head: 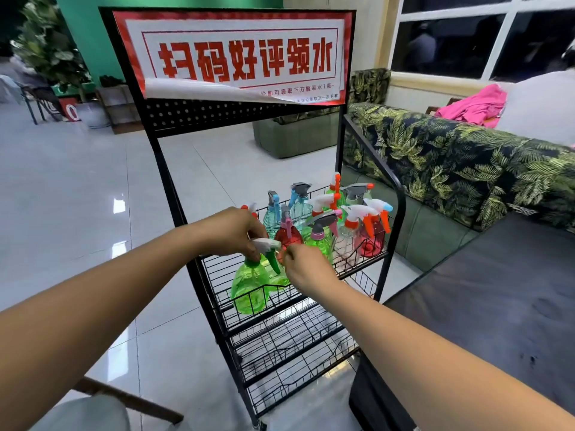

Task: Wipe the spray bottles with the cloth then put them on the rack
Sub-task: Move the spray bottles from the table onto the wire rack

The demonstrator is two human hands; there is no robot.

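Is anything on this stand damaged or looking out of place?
Yes. The red-and-white poster atop the rack is peeling: its lower edge curls upward, covering part of the small print. The green spray bottle that the left hand grips looks fine.

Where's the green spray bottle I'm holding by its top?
Head view, centre: the green bottle is in the rack, front left corner of its top shelf, the left hand gripping its white top, a red bottle behind.

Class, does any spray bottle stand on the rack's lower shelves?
No, all the spray bottles sit in the top basket; lower shelves hold none.
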